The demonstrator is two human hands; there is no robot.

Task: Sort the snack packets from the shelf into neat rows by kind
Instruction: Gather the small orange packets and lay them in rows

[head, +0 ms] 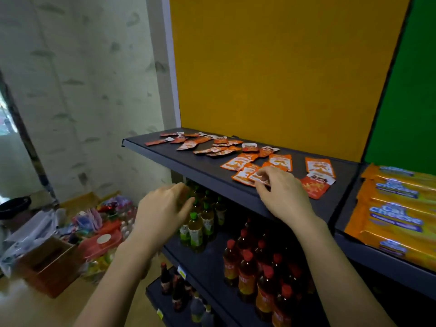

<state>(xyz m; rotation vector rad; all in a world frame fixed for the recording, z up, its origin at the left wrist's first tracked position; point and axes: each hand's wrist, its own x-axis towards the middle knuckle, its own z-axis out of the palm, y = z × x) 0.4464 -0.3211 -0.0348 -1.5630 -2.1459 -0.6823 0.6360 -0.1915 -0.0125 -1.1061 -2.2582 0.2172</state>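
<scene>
- The yellow back panel rises behind the top shelf, with a green panel to its right.
- The dark top shelf carries all the snack packets, which lie flat and loose with no clear rows yet. I judge the sorting to be at an early stage.
- On the neighbouring shelf to the right lie long orange cheese wafer packs. They are no part of this sort.
- On the shelves below stand green-capped tea bottles and red-capped drink bottles.
- The slim red packets are strewn toward the rear left, some overlapping.
- The orange packets cluster near the middle and front. One more orange packet lies apart to the right, and a red square packet sits at the front edge, partly under the wrist.
- The right hand reaches over the shelf edge, its fingers bent down onto the front orange packet and the thumb by the packet's near edge. It looks like a pinch just taking hold.
- The left hand hovers in front of the shelf edge, fingers loosely curled and holding nothing. It is slightly blurred.
- Step in hand, as I read it: gathering the orange kind.
- The next move calls for lifting or sliding that packet clear of those beneath it, then squaring it against its like while keeping it off the red square packet at the edge.
</scene>
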